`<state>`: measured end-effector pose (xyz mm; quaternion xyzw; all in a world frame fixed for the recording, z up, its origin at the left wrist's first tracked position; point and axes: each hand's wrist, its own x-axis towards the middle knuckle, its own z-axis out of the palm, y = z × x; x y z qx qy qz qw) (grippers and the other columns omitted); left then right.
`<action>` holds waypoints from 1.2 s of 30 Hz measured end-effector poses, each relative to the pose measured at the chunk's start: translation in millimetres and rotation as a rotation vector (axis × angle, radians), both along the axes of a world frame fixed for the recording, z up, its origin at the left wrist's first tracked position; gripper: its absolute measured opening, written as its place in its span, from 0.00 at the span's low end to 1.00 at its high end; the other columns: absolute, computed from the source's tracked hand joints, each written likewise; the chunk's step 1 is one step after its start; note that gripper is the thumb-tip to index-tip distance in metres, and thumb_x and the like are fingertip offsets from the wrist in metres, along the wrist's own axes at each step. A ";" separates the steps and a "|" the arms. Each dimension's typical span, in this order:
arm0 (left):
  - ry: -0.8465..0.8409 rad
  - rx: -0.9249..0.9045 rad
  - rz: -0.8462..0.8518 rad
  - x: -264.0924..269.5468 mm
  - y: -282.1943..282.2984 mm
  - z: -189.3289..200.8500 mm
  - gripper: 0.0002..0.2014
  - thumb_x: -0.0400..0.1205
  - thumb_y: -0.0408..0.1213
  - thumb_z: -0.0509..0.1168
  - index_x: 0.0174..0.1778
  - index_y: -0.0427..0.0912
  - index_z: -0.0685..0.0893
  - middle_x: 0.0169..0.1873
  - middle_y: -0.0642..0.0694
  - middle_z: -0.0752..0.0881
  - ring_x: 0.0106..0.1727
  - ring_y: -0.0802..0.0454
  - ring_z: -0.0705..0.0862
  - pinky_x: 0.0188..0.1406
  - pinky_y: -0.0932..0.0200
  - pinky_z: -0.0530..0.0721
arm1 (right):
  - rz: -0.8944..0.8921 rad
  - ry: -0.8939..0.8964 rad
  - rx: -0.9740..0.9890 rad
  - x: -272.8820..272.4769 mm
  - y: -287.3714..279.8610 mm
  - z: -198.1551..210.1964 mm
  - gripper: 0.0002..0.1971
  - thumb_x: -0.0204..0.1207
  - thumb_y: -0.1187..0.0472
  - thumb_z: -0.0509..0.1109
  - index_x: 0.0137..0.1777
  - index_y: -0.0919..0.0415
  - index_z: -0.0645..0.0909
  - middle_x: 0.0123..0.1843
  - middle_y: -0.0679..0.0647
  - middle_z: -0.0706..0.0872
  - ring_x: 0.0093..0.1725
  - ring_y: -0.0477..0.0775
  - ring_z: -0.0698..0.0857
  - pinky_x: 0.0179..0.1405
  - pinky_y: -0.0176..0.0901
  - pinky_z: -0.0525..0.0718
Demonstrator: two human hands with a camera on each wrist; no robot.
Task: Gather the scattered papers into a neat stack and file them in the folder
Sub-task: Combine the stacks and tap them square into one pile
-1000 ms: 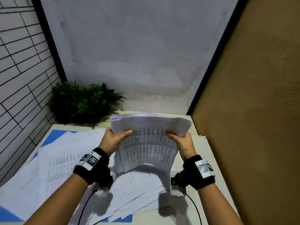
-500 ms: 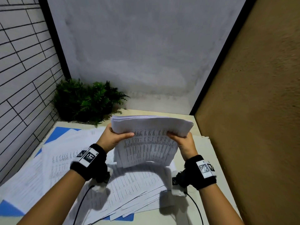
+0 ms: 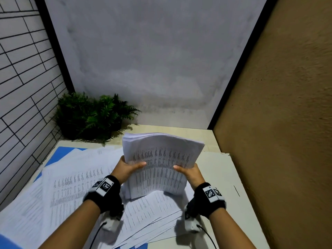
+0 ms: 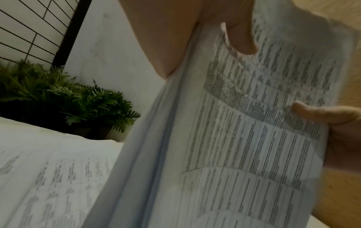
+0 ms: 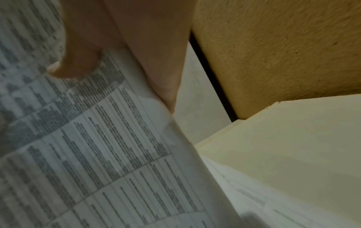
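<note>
A thick stack of printed papers (image 3: 159,159) stands nearly upright above the table, its top curling away from me. My left hand (image 3: 128,168) grips its left edge, thumb across the front sheet. My right hand (image 3: 188,172) grips the right edge the same way. In the left wrist view the stack (image 4: 244,131) fills the right side, with my left thumb (image 4: 240,35) pressed on it. The right wrist view shows the stack (image 5: 87,146) under my right thumb (image 5: 78,61). More loose papers (image 3: 71,191) lie fanned over the table, covering a blue folder (image 3: 61,155) whose corners show.
A green fern plant (image 3: 89,115) sits at the table's back left corner. A tiled wall is on the left, a grey wall behind and a brown textured wall (image 3: 278,123) close on the right. A cream table surface (image 3: 224,177) shows at the right.
Both hands slid a little lower on the stack's side edges, and the stack now stands more upright, its bottom edge close to the papers on the table.
</note>
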<state>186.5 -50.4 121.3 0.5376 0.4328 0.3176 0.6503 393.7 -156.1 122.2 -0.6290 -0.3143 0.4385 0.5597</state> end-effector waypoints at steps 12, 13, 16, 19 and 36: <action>0.360 0.074 -0.029 -51.7 23.7 -50.0 0.17 0.76 0.25 0.67 0.61 0.35 0.80 0.58 0.36 0.85 0.66 0.36 0.80 0.63 0.49 0.77 | -0.155 -0.217 -0.100 12.5 11.4 -2.6 0.02 0.73 0.68 0.71 0.42 0.64 0.80 0.33 0.51 0.83 0.29 0.43 0.85 0.31 0.31 0.83; 0.505 0.077 -0.001 -73.9 31.3 -61.0 0.20 0.77 0.28 0.66 0.66 0.36 0.77 0.66 0.34 0.80 0.70 0.36 0.77 0.65 0.50 0.74 | -0.190 -0.150 -0.103 14.1 13.4 -0.8 0.03 0.72 0.70 0.71 0.41 0.65 0.79 0.34 0.54 0.84 0.33 0.47 0.87 0.37 0.36 0.87; 0.925 0.022 0.068 -143.6 45.5 -100.1 0.32 0.78 0.39 0.67 0.76 0.36 0.65 0.76 0.33 0.69 0.75 0.35 0.69 0.73 0.47 0.69 | -0.238 -0.049 -0.094 17.2 16.2 1.0 0.04 0.71 0.71 0.69 0.45 0.67 0.79 0.42 0.63 0.82 0.44 0.65 0.86 0.54 0.51 0.86; 1.227 -0.068 0.186 -198.8 39.3 -124.7 0.43 0.75 0.53 0.66 0.80 0.41 0.52 0.80 0.31 0.56 0.80 0.32 0.56 0.78 0.39 0.59 | -0.222 -0.107 -0.124 7.9 16.8 9.7 0.04 0.74 0.75 0.66 0.45 0.70 0.73 0.34 0.56 0.74 0.28 0.48 0.80 0.23 0.21 0.78; 0.386 -0.400 0.355 -185.0 31.7 -127.3 0.24 0.74 0.34 0.71 0.66 0.32 0.78 0.64 0.32 0.82 0.61 0.34 0.82 0.69 0.40 0.75 | -0.271 -0.253 -0.175 -0.9 16.5 6.7 0.09 0.75 0.77 0.65 0.41 0.67 0.69 0.21 0.54 0.64 0.08 0.39 0.62 0.08 0.26 0.62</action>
